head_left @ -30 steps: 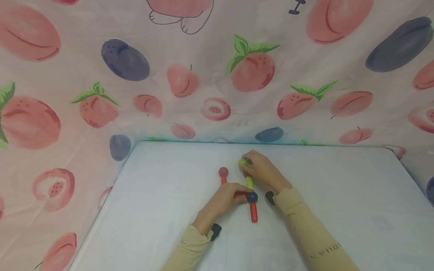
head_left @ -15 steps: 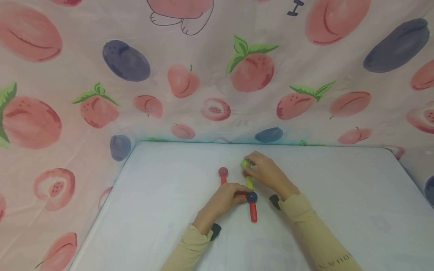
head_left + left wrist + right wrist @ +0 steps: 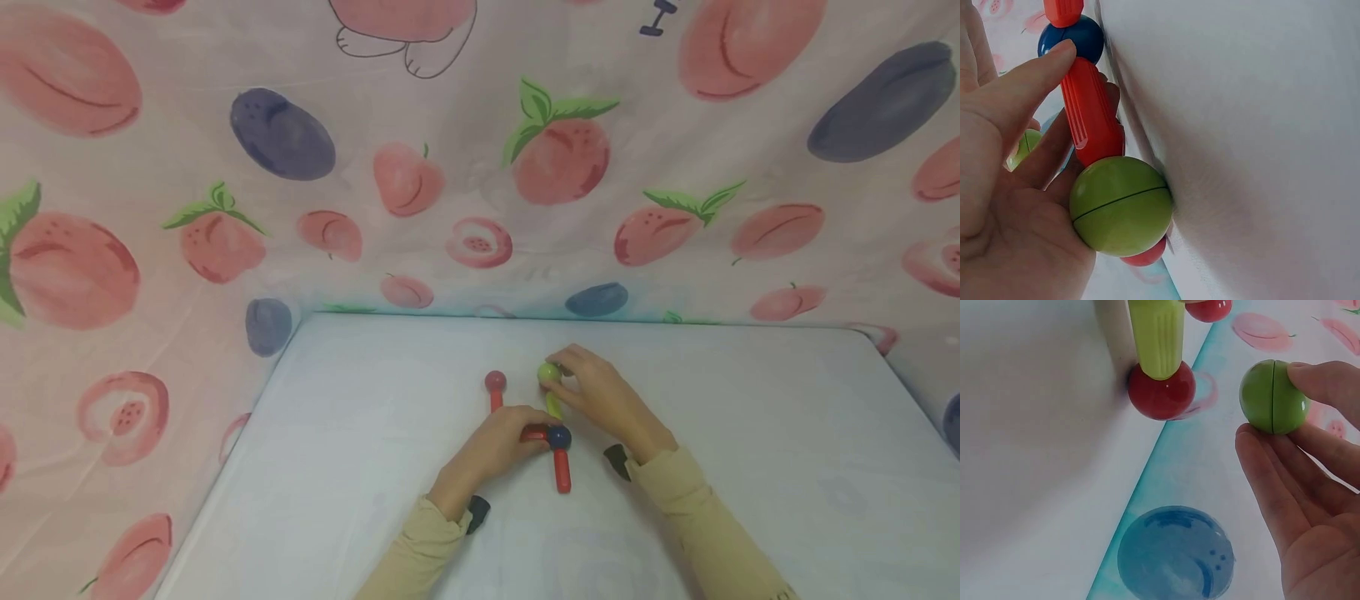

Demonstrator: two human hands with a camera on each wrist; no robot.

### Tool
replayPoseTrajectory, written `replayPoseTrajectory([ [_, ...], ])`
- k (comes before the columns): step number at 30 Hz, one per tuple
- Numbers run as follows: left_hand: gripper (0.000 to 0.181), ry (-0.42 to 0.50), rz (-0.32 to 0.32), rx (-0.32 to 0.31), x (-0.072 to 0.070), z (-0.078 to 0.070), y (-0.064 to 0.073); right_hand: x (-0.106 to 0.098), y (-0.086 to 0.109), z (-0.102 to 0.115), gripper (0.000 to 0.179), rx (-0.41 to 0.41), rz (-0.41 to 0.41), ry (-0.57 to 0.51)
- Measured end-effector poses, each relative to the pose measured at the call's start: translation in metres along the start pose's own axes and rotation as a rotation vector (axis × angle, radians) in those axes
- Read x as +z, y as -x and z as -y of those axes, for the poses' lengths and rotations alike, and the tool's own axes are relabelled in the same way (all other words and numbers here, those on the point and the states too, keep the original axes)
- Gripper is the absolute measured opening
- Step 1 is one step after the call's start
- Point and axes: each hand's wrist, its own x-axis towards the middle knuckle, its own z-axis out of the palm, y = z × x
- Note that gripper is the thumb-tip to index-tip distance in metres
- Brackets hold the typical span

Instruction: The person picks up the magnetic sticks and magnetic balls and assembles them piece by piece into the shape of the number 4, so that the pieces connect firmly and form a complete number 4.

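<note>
My left hand [image 3: 504, 442] holds a red rod [image 3: 1091, 112], its thumb tip on the blue ball [image 3: 1072, 39] at one end. A green ball [image 3: 1122, 206] sits at the rod's other end, by the palm, hidden in the head view. My right hand [image 3: 600, 393] pinches another green ball [image 3: 1274, 397] between thumb and fingertips. That ball is apart from the dark red ball [image 3: 1162, 394] capping the yellow-green rod [image 3: 553, 406]. A second red rod [image 3: 562, 472] points from the blue ball toward me.
A pinkish-red ball [image 3: 495, 382] tops a further red rod [image 3: 497, 402] beyond the left hand. The pieces lie on a white table [image 3: 750, 467]. A fruit-print cloth [image 3: 465, 125] rises behind the table's back edge and along its left side.
My right hand, with the green ball, has shifted a little to the right and toward me. The left hand and the joined rods stay in place.
</note>
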Motion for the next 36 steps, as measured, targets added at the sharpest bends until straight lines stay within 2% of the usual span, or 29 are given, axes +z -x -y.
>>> replayPoseTrajectory([
  [6, 0.032, 0.000, 0.006, 0.010, 0.002, -0.001, -0.001, -0.004, 0.008, -0.001, 0.027, -0.035, -0.017, 0.024],
  [12, 0.034, -0.061, -0.002, 0.014, 0.002, -0.005, 0.001, -0.008, 0.014, 0.000, 0.030, -0.044, -0.020, 0.036],
  [15, 0.035, -0.070, 0.006, 0.006, 0.000, -0.007, 0.002, -0.010, 0.017, 0.001, 0.031, -0.041, -0.025, 0.041],
  [20, 0.035, -0.086, 0.010, 0.027, -0.003, -0.010, 0.002, -0.012, 0.022, 0.001, 0.032, -0.060, -0.042, 0.068],
  [28, 0.037, -0.139, 0.008, 0.101, -0.003, -0.011, 0.004, -0.014, 0.031, 0.000, 0.030, -0.101, -0.069, 0.056],
  [34, 0.029, -0.233, -0.001, 0.237, 0.001, -0.010, 0.002, -0.019, 0.037, 0.001, 0.033, -0.161, -0.091, 0.069],
  [36, 0.028, -0.265, 0.006, 0.258, 0.002, -0.010, 0.001, -0.021, 0.039, 0.002, 0.034, -0.162, -0.087, 0.079],
])
